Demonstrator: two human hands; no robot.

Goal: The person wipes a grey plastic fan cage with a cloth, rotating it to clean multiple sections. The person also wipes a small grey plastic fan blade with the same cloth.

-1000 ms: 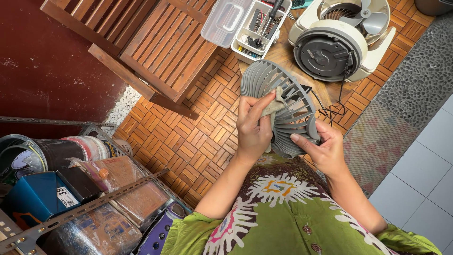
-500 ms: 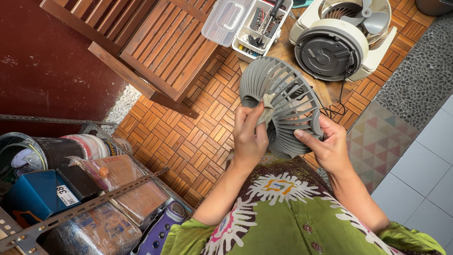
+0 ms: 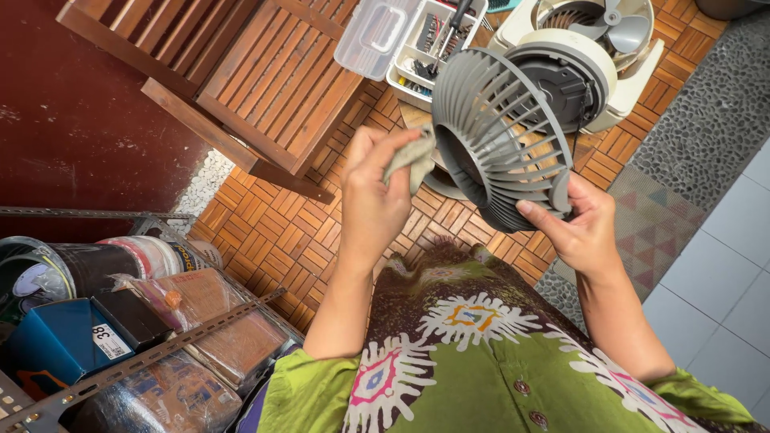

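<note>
Left grip (image 3: 377, 200): pinching grey cloth (image 3: 409, 158) | right grip (image 3: 581, 232): clasping grey fan grille (image 3: 501, 136)

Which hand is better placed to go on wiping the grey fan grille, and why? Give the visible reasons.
The left hand. It already pinches the grey cloth right beside the fan grille, while the right hand is occupied gripping the grille's lower rim to hold it up.

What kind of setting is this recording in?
Probably a home patio or porch used for repairs: wooden deck tiles beside pebble paving, a slatted wooden bench, and a metal rack of stored household clutter.
</note>
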